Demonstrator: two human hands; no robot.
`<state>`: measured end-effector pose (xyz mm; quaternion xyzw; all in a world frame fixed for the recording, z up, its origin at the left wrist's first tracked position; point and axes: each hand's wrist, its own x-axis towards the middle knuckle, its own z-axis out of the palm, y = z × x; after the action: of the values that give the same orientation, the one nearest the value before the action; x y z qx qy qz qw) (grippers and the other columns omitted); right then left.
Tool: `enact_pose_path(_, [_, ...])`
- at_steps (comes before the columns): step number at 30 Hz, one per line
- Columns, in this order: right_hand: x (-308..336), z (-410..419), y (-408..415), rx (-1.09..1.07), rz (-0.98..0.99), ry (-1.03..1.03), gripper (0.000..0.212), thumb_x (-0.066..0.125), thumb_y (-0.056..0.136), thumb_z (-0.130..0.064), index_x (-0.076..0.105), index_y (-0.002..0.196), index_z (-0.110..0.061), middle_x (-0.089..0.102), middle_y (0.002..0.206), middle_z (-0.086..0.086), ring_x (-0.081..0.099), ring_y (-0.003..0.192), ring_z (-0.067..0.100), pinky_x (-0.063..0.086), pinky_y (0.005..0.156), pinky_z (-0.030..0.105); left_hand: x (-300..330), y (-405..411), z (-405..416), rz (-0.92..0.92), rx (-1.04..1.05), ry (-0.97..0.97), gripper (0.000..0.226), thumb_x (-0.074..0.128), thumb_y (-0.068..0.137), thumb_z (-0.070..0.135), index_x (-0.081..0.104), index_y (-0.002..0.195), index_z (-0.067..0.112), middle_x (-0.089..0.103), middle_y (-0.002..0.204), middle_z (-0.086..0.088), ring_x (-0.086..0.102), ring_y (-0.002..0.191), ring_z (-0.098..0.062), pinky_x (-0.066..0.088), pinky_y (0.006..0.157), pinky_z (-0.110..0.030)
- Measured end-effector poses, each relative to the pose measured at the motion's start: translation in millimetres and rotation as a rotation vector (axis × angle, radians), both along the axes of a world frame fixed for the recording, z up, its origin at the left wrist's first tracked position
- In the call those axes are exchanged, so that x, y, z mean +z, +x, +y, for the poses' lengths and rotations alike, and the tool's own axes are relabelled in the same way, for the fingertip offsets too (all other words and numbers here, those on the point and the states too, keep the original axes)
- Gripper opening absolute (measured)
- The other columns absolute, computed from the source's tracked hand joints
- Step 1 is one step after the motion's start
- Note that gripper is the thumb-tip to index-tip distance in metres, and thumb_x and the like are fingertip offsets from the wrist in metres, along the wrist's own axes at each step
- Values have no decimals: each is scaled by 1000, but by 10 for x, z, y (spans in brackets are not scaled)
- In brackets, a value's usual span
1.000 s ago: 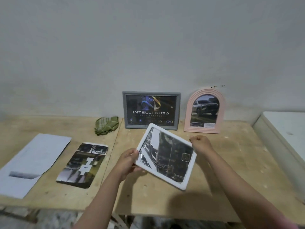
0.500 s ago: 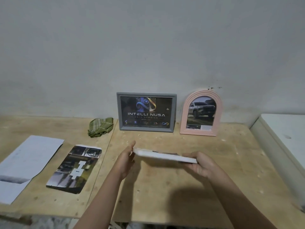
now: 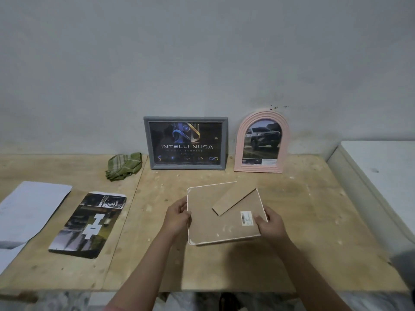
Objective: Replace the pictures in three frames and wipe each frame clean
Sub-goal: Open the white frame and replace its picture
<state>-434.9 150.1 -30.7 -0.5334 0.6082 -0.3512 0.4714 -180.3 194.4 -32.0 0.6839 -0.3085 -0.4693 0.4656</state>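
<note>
I hold a white frame back side up above the wooden table; its brown backing board, folded stand and a barcode sticker face me. My left hand grips its left edge and my right hand grips its lower right corner. A grey frame with an "INTELLI NUSA" picture and a pink arched frame with a car picture lean against the wall. A loose dark picture lies flat at the left. A green checked cloth is bunched near the wall.
White paper sheets lie at the table's far left. A white cabinet or appliance stands against the table's right side. The grey wall closes off the back.
The white frame was flipped over, from picture side up, through edge-on, to back side up. Both hands kept hold of it and it now sits lower, closer to the table.
</note>
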Motion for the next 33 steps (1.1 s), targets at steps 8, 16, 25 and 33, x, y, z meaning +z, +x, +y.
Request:
enact_pose_path(8, [-399, -48, -159, 40, 324, 88, 15, 56, 80, -8, 68, 88, -11, 67, 78, 8, 61, 73, 26, 45, 58, 28, -244, -261, -16, -224, -41, 74, 56, 41, 72, -16, 65, 98, 27, 70, 84, 7, 67, 75, -9, 52, 64, -20])
enact_pose_path(16, [-692, -259, -205, 65, 463, 207, 30, 61, 83, -22, 62, 108, -5, 63, 108, 17, 59, 99, 34, 49, 83, 36, -437, -348, -265, -516, -145, 106, 28, 44, 57, 13, 63, 74, 4, 63, 71, -14, 60, 70, -27, 40, 53, -28])
enact_pose_path(25, [-702, -292, -220, 89, 524, 117, 29, 62, 79, -14, 60, 106, -4, 55, 107, 17, 52, 98, 34, 46, 84, 40, -390, -380, -283, -669, -280, 229, 52, 40, 64, 21, 59, 110, 6, 47, 106, -12, 48, 106, -28, 41, 82, -25])
enact_pose_path(33, [-659, -244, -199, 190, 761, -41, 30, 61, 78, -15, 56, 104, -1, 53, 97, 19, 53, 90, 39, 46, 74, 42, -321, -367, -459, -1026, -436, 298, 47, 50, 89, 30, 46, 131, 8, 41, 130, -12, 40, 117, -33, 46, 89, -42])
